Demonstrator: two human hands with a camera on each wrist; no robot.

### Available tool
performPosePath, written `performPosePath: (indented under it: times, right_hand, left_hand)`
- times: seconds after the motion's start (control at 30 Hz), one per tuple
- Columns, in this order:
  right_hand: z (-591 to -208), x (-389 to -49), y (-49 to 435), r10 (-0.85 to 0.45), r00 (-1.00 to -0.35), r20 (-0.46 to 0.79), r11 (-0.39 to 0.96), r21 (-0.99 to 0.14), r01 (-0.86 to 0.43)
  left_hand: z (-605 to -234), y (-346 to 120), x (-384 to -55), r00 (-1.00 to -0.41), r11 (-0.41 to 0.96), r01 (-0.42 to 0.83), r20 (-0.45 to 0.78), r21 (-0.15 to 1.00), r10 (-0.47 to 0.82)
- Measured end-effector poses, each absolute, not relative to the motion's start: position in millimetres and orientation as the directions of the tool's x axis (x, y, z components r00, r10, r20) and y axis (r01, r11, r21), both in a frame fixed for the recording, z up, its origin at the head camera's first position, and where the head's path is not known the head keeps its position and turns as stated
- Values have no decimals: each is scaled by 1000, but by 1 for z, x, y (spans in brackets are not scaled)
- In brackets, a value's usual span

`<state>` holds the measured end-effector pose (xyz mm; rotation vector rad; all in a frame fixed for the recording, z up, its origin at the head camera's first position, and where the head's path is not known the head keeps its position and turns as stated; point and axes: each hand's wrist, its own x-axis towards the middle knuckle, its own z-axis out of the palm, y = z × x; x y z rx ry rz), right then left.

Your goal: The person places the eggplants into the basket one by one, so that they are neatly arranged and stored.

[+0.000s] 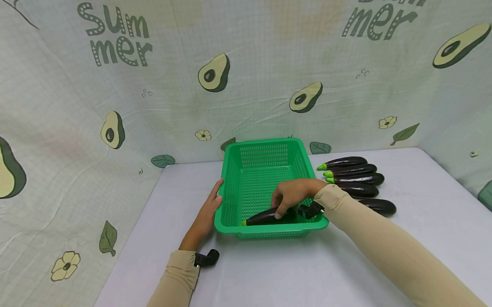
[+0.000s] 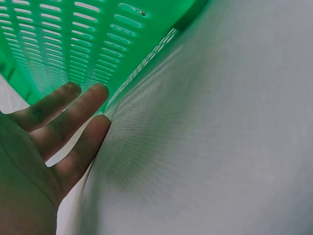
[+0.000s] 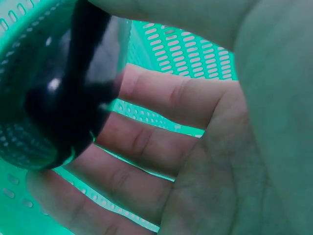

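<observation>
A green plastic basket (image 1: 260, 176) with slotted walls stands on the table. Inside it, along the near wall, is a dark eggplant (image 1: 263, 217) with its green stem end to the left. My right hand (image 1: 292, 195) reaches over the basket's right side and grips the eggplant, thumb on the near side. In the right wrist view the fingers (image 3: 146, 142) curve behind the glossy eggplant (image 3: 68, 93). My left hand (image 1: 206, 214) rests against the basket's left outer wall; in the left wrist view its fingers (image 2: 73, 117) are nearly straight beside the slotted wall (image 2: 73, 44).
Several eggplants (image 1: 357, 179) lie in a row on the white table (image 1: 427, 217) right of the basket, stems mostly leftward; my right forearm passes over part of the nearest. A cloth backdrop (image 1: 256, 40) printed with avocados hangs behind the table and along its sides.
</observation>
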<state>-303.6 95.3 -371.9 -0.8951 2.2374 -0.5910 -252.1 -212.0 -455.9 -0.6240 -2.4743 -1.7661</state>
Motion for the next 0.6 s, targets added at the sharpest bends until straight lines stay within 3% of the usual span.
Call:
performPosePath:
  times: [0.23,0.6]
  right_hand:
    - [-372,-303,94,-727,-533,-433,681,-555,-478]
    - [-373,-303,94,-728,-514,-454,675,-607,-420]
  left_hand:
    - [-421,-206,-234,-918,293,318,216,902,332]
    - [-420,-206,-234,-916,285,323,223,903,333]
